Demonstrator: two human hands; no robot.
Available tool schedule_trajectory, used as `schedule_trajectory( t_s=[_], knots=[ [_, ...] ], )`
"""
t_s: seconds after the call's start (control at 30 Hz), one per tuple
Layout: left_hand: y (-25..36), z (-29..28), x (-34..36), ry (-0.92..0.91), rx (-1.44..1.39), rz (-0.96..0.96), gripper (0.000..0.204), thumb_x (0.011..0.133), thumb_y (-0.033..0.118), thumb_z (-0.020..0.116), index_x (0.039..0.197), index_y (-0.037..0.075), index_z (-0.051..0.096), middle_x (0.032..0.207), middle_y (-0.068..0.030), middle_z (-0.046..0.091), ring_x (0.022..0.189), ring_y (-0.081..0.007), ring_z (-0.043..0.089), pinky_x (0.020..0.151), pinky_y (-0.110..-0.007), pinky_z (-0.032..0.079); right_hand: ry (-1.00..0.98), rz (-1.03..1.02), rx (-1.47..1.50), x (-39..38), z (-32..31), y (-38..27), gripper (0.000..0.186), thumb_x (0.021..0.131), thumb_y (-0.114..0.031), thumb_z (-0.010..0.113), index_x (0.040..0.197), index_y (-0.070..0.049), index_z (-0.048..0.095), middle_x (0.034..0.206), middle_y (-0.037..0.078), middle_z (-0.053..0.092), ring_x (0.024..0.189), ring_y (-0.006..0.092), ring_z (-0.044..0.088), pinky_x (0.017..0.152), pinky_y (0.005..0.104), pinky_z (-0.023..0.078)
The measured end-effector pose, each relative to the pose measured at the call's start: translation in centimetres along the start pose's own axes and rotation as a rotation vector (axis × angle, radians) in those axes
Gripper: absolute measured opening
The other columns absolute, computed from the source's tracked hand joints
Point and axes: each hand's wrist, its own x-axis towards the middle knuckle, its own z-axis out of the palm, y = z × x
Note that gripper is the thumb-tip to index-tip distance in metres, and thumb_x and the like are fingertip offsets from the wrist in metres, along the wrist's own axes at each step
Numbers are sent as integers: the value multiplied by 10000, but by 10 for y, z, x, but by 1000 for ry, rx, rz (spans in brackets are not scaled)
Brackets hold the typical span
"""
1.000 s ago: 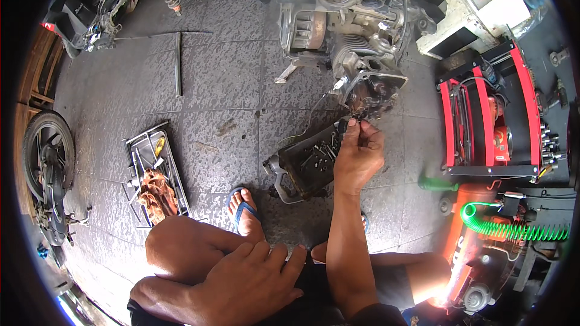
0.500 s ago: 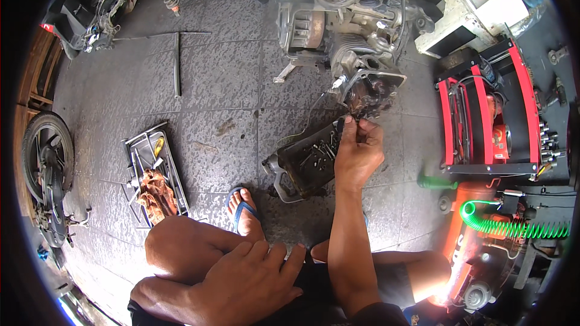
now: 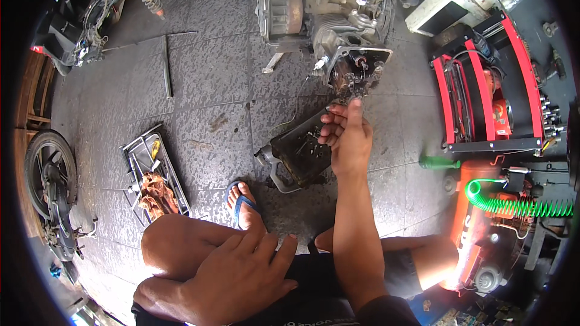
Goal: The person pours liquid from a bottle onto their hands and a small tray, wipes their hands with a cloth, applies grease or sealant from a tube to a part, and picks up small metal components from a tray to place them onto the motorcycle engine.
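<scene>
My right hand (image 3: 347, 139) reaches forward, palm partly turned up. Its fingers curl in and the thumb lies near the index finger; what they grip, if anything, is too small to make out. Just beyond the fingertips is the open cylinder head (image 3: 356, 75) of a scooter engine (image 3: 320, 18), its valve parts showing. Partly below the hand lies a dark cut-open jerrycan (image 3: 287, 172) with several loose bolts (image 3: 310, 141) in it. My left hand (image 3: 244, 271) rests by my left knee, empty, fingers apart.
At left, a metal tray (image 3: 175, 172) holds tools and a stained brown rag (image 3: 158, 194). A wheel (image 3: 45, 169) and a long metal bar (image 3: 167, 66) lie beyond. On the right are a red-and-black tool rack (image 3: 492, 145), an orange compressor (image 3: 474, 223) and a green coiled hose (image 3: 519, 206).
My right hand has turned its palm upward and its curled fingers now show at the left of the thumb. My left hand stays at the knee. The whole view has shifted slightly.
</scene>
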Motion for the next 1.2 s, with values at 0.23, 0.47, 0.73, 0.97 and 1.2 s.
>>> schedule_trajectory(
  t_s=[0.23, 0.47, 0.73, 0.97, 1.2],
  knots=[
    [2, -2, 0, 24, 37, 11, 650, 889, 443, 650, 1294, -46, 513, 1254, -264, 541, 1009, -347, 649, 898, -427, 511, 50, -89, -146, 5, 6, -5, 324, 955, -303, 674, 902, 15, 642, 699, 72, 646, 508, 110, 559, 467, 252, 496],
    [0, 0, -3, 25, 64, 25, 657, 882, 451, 659, 1281, -50, 512, 1282, -328, 504, 997, -337, 670, 884, -393, 531, 286, -599, -731, 6, 8, 4, 198, 836, -111, 779, 887, 29, 648, 754, 125, 716, 611, 181, 663, 615, 317, 537],
    [-3, 3, -3, 72, 72, 40, 657, 870, 448, 671, 1271, -48, 515, 1293, -351, 483, 995, -333, 673, 892, -386, 528, 309, -778, -753, 2, 14, 7, 167, 826, -40, 772, 917, 18, 644, 748, 117, 701, 637, 169, 663, 624, 300, 529],
    [-1, 2, -4, 61, 56, 21, 663, 868, 441, 673, 1278, -58, 524, 1298, -353, 477, 1012, -343, 664, 895, -394, 524, 317, -699, -713, 2, 13, 8, 179, 850, -99, 773, 886, 30, 654, 742, 125, 697, 633, 172, 661, 605, 309, 521],
    [0, 0, -1, 61, 51, 42, 649, 875, 443, 665, 1262, -60, 529, 1287, -350, 487, 1003, -343, 663, 898, -400, 522, 322, -720, -917, 3, 12, -1, 306, 888, -250, 753, 853, 37, 652, 694, 187, 686, 576, 282, 670, 570, 377, 521]
  ],
)
